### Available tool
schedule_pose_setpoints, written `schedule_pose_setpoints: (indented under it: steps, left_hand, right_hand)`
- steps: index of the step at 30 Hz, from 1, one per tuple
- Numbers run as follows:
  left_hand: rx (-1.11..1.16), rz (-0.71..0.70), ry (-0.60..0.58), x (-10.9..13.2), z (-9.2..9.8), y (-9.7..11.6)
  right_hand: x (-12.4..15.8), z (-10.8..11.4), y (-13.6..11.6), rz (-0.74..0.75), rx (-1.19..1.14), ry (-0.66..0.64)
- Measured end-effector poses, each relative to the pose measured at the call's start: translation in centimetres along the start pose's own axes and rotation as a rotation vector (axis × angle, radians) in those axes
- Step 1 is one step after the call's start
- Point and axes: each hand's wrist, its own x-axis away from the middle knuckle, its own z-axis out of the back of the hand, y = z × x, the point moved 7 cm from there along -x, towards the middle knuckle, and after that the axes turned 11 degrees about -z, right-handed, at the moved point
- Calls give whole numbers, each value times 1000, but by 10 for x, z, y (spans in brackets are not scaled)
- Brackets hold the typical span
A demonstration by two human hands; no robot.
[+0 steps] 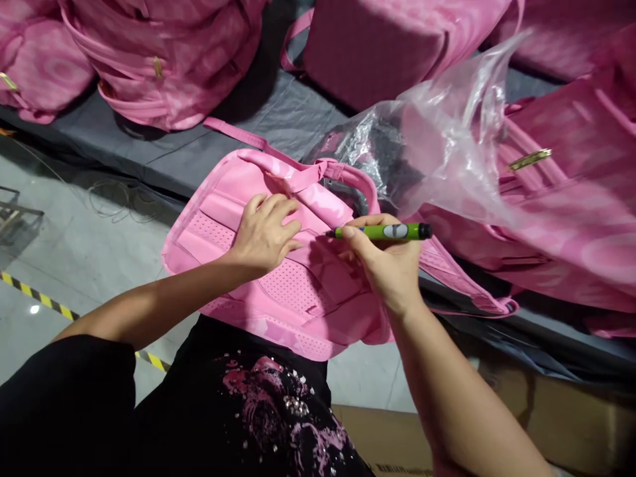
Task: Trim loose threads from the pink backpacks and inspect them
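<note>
A pink backpack (291, 285) lies with its padded back panel up at the table's edge, against my body. My left hand (265, 232) presses on that panel, fingers apart and slightly bent. Between the thumb and fingers of my right hand (390, 262) is a green marker pen (402, 231) with a black end. The pen's dark tip points left and is close to the panel; whether it touches the fabric I cannot tell. A loop handle (360, 182) rises at the backpack's top, and one strap (457, 278) trails to the right.
Clear plastic wrap (442, 139) lies crumpled just behind the backpack. Several more pink backpacks (169, 59) stand along the grey-covered table (163, 156). Cardboard boxes (382, 434) sit low at the right, and striped tape (40, 296) marks the floor at left.
</note>
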Motion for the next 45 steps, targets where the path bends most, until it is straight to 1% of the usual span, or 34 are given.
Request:
schedule_pose_setpoints:
  steps: [1,3,7,9,12,16,18,22,25,27,29,33,36,39,41,43,45]
  left_hand:
    - [-2,-5,-1,1,-1,0]
    - [-8,-8,4,1,-4,0]
    - [-15,-19,30,1,-5,1]
    - [-10,-11,24,1,-6,1]
    - [3,1,12,1,-7,0]
    - [15,-2,-12,1,-8,-1]
    - [13,-3,-23,2,-8,0]
    - [1,-1,-28,1,-11,-1]
    - [-3,14,-33,1,-13,-2]
    - [11,23,-48,1,-15,-2]
    - [31,29,-64,2,-15,-3]
    - [9,29,-66,3,-14,-3]
    - [-22,12,-55,2,-15,-1]
    - [-14,-6,-47,1,-15,1]
    - [5,-10,-67,2,-13,-4]
    - [7,-22,-96,5,-7,-14]
    - [-21,-29,-125,9,1,-28]
  right_hand:
    - [-1,-2,0,37,22,65]
    - [-3,-10,-3,107,58,117]
    - [-8,-29,-6,185,155,58]
    - [-10,-30,-5,195,219,62]
    - [-12,-27,-3,221,264,116]
    - [-9,-33,-4,277,291,110]
    - [-7,-34,-5,307,346,136]
    - [-8,-31,-4,319,473,200]
    - [-7,-25,-6,357,465,266]
    - [-6,-28,-8,372,404,223]
    - [-6,-31,-8,372,390,187]
    - [-6,-28,-6,343,467,263]
    - [-7,-28,-4,324,457,261]
    - [-5,-30,-5,336,403,255]
    - [-5,-31,-4,331,403,224]
    - [-4,-24,-3,327,444,257]
    - [-1,-17,-4,333,434,289]
